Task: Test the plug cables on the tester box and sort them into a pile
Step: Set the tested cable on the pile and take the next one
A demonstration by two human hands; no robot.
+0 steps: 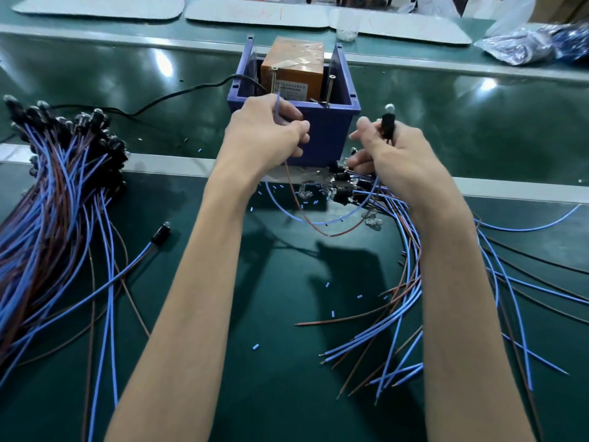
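while the left hand (271,129) pinches a wire (278,102), the right hand (392,151) grips a plug (388,122).

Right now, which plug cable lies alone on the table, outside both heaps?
The single plug cable just left of the left forearm; the rest sit in the left pile, the right heap, or are held.

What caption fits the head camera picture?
Left hand pinches a blue wire, right hand grips a black plug, by the tester box.
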